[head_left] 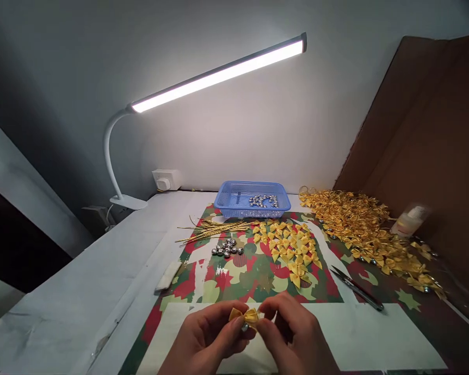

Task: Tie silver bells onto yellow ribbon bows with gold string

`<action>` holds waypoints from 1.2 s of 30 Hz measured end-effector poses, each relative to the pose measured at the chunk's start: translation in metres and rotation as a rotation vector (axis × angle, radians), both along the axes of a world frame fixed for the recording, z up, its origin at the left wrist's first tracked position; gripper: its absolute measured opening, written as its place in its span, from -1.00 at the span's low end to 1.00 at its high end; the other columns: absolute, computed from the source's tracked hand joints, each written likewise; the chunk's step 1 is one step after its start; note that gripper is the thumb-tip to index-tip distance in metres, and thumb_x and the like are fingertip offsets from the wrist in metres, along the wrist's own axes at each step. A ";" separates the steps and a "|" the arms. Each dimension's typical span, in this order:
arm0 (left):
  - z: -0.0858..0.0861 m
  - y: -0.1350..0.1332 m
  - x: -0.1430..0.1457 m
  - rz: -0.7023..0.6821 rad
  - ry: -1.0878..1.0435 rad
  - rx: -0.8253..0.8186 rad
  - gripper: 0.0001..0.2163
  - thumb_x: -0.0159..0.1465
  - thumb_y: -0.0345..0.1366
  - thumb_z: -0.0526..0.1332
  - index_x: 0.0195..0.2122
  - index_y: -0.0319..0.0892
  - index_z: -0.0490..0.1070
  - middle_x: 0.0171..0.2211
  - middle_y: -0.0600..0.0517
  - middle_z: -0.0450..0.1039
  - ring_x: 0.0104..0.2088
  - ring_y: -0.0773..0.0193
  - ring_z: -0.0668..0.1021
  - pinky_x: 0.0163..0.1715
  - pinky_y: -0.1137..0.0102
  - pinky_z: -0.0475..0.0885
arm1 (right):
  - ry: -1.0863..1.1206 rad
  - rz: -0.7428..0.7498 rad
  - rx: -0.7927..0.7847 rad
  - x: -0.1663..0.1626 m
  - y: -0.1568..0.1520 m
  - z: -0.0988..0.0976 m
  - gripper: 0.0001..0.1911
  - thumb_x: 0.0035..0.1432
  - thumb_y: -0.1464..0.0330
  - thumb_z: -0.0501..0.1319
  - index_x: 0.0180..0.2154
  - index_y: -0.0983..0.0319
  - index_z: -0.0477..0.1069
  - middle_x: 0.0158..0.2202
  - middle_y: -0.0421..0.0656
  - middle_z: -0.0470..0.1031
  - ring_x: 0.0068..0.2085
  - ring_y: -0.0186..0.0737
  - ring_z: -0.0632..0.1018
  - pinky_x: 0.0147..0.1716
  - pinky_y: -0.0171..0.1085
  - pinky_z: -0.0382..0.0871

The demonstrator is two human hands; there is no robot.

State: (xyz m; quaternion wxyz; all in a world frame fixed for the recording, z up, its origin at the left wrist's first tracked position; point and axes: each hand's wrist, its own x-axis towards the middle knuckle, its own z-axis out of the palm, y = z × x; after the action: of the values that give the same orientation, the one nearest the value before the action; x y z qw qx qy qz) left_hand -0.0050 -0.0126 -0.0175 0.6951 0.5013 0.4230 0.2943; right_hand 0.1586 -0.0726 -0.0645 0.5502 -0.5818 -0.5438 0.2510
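Observation:
Low in the middle of the head view, a small gold ribbon bow [251, 315] with a silver bell [244, 327] at its underside is held between both hands. My left hand [213, 333] pinches the bow's left side between thumb and fingers. At its right edge, my right hand [291, 330] is closed, thumb and forefinger together; a thin gold tie seems to lie there, partly hidden by the fingertips. Loose gold bows [289, 242] are spread beyond the right hand. Silver bells [227, 248] lie in a small group farther off, near a bundle of gold ties [214, 229].
A blue basket [221, 204] holding more silver bells stands by the wall. Finished-looking bows with bells form a large heap [347, 219] at right, near a spray bottle [409, 221] and dark tweezers [357, 289]. White paper [359, 333] lies under the hands. A lamp [219, 75] hangs above.

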 end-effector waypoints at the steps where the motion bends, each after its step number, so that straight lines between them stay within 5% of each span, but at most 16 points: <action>1: -0.002 0.001 0.000 -0.022 -0.006 0.018 -0.67 0.08 0.04 0.51 -0.25 -0.06 0.73 -0.36 0.03 0.74 -0.24 0.11 0.68 -0.18 0.37 0.59 | -0.016 0.014 0.003 -0.001 0.001 0.000 -0.77 0.32 0.20 0.23 -0.34 0.18 0.50 -0.43 -0.24 0.43 -0.56 -0.38 0.34 -0.54 -0.34 0.18; 7: -0.015 0.005 -0.003 -0.017 0.166 0.208 -0.67 0.22 0.00 0.40 -0.14 -0.13 0.65 -0.30 -0.02 0.69 -0.25 0.08 0.63 -0.23 0.32 0.53 | 0.272 -0.047 0.115 0.009 -0.002 0.016 -0.71 0.44 0.18 0.12 -0.13 0.12 0.60 -0.29 -0.16 0.49 -0.57 -0.42 0.39 -0.59 -0.37 0.27; 12: -0.017 0.009 0.001 -0.190 0.377 0.338 -0.61 0.31 -0.04 0.22 0.02 -0.19 0.53 -0.46 0.06 0.52 -0.42 0.19 0.49 -0.43 0.38 0.38 | 0.487 -0.097 0.107 0.023 -0.002 0.028 -0.72 0.41 0.15 0.20 -0.06 0.12 0.62 -0.29 -0.16 0.49 -0.57 -0.45 0.42 -0.53 -0.37 0.39; 19: -0.017 0.021 0.006 -0.210 0.584 0.615 -0.79 0.28 -0.26 0.21 -0.41 -0.16 0.60 -0.46 0.00 0.57 -0.45 0.16 0.51 -0.42 0.35 0.31 | 0.513 -0.022 0.057 0.014 0.010 0.004 -0.70 0.39 0.12 0.21 -0.08 0.12 0.63 -0.25 -0.17 0.46 -0.55 -0.47 0.42 -0.51 -0.38 0.38; 30: -0.007 0.036 -0.001 -0.186 0.726 0.753 -0.77 0.34 -0.18 0.18 -0.27 -0.12 0.63 -0.38 0.01 0.62 -0.47 0.20 0.61 -0.49 0.40 0.48 | 0.339 -0.094 0.086 0.011 0.015 -0.039 -0.63 0.44 0.11 0.11 -0.04 0.11 0.63 -0.22 -0.13 0.53 -0.61 -0.45 0.40 -0.57 -0.38 0.39; 36: 0.022 0.098 -0.003 -0.003 0.942 0.906 -0.79 0.45 -0.31 0.13 -0.07 -0.15 0.56 -0.14 -0.03 0.64 -0.26 0.16 0.63 -0.17 0.24 0.55 | 0.096 -0.170 0.116 0.004 0.011 -0.045 -0.62 0.47 0.14 0.06 -0.02 0.07 0.63 -0.21 -0.11 0.57 -0.61 -0.36 0.40 -0.60 -0.36 0.40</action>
State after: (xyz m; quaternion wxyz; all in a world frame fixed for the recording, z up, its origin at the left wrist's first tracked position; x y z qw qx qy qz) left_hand -0.0079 0.0855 0.0050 0.1558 0.8204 0.5159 0.1912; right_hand 0.1621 -0.0617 -0.1099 0.6276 -0.5804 -0.4792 0.1989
